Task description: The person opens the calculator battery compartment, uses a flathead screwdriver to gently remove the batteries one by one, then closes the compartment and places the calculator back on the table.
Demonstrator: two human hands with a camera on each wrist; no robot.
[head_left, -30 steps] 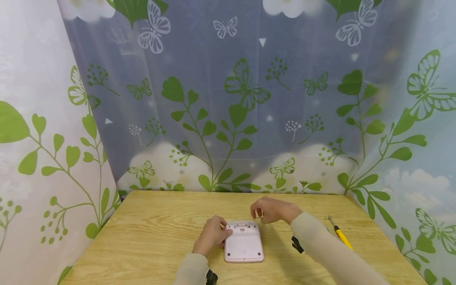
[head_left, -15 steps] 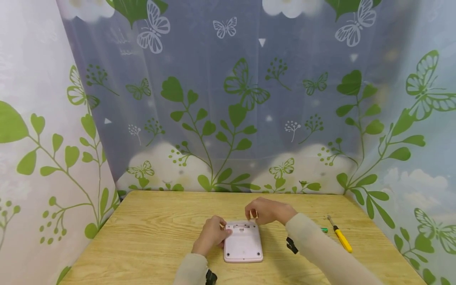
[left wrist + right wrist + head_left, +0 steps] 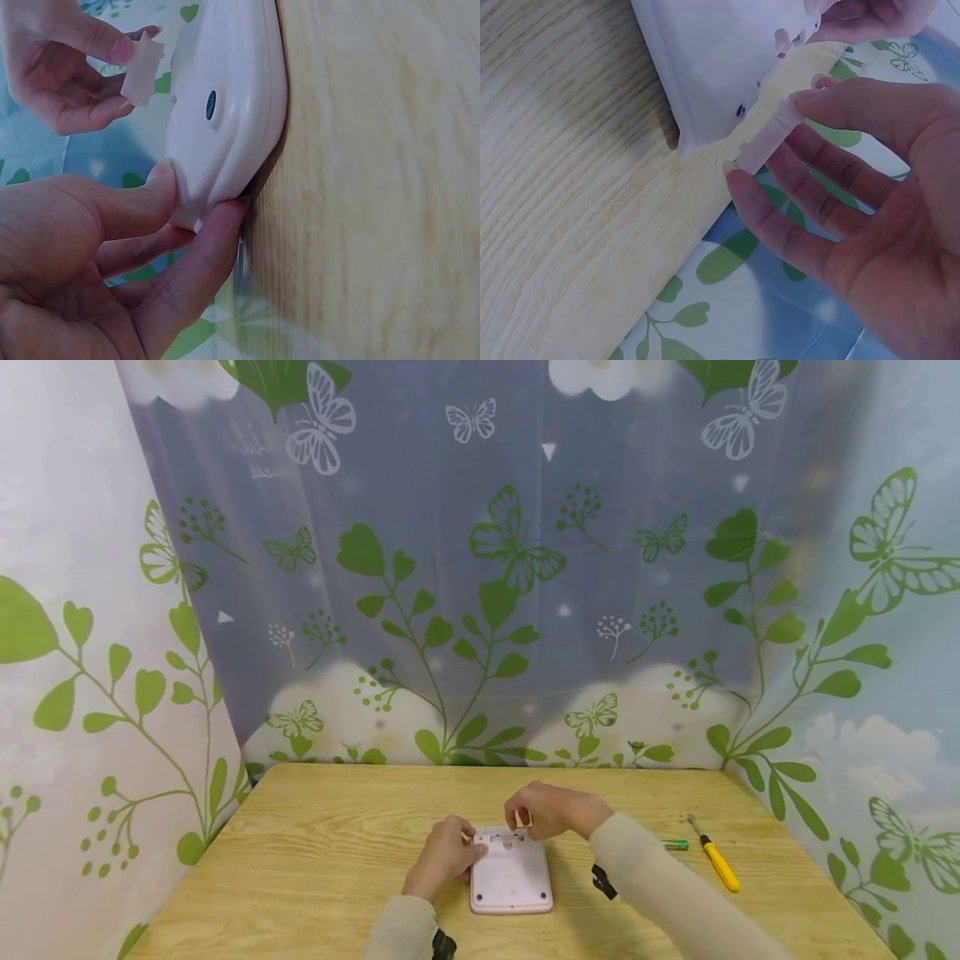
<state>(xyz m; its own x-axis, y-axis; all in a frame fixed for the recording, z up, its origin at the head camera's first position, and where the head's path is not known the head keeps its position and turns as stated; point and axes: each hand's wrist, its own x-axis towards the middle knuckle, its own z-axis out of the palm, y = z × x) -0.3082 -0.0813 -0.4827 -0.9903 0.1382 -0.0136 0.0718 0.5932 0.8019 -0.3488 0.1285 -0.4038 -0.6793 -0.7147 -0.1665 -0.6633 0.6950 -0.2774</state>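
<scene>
A pale pink device (image 3: pixel 512 878), which looks like a calculator, lies face down on the wooden table with its open battery compartment (image 3: pixel 497 839) at the far end. My left hand (image 3: pixel 442 857) grips its left far corner, thumb on the back and fingers under the edge, as the left wrist view shows. Between thumb and fingertips my right hand (image 3: pixel 553 810) pinches a small pale battery cover (image 3: pixel 766 141). That cover is held above the far end of the device, apart from it in the left wrist view.
A screwdriver (image 3: pixel 718 862) with a yellow handle lies on the right of the table (image 3: pixel 337 860). Beside it is a green battery (image 3: pixel 677 844), partly hidden by my right sleeve. Patterned curtains (image 3: pixel 420 610) stand behind and at both sides.
My right hand has moved left with the battery cover, from beyond the device's right far corner to over its compartment. The green battery has come into view. My left hand keeps its hold.
</scene>
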